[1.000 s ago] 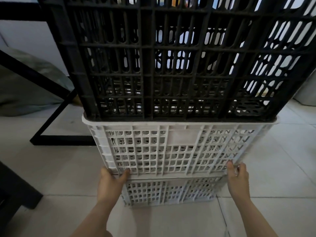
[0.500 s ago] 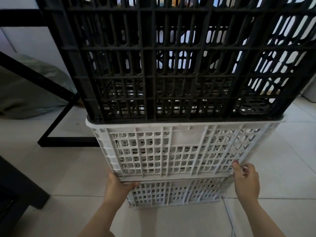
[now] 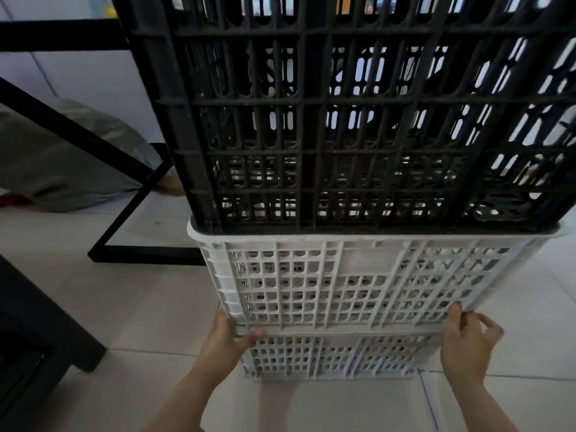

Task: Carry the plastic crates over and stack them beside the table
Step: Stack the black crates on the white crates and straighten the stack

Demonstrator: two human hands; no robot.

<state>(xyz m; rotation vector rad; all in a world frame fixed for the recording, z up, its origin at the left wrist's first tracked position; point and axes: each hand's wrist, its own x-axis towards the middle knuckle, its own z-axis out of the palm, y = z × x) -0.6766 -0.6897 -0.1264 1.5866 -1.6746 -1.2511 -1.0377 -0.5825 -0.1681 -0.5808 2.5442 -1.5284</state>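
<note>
A stack of three plastic crates stands on the tiled floor in front of me. A tall black crate (image 3: 358,120) sits nested in an upper white crate (image 3: 358,282), which rests in a lower white crate (image 3: 330,357) on the floor. My left hand (image 3: 226,341) grips the bottom left corner of the upper white crate, fingers curled under its edge. My right hand (image 3: 464,341) holds its bottom right corner, thumb on the front face and fingers loosely bent behind.
A black metal table frame (image 3: 124,213) with a slanted leg stands to the left behind the stack. A grey-green bag (image 3: 71,163) lies beneath it. A dark piece of furniture (image 3: 37,344) sits at the near left. Light floor tiles (image 3: 327,406) surround the stack.
The crate stack now sits further right and larger in my view. Both hands stay at the upper white crate's bottom corners; the left fingers have curled further under the edge.
</note>
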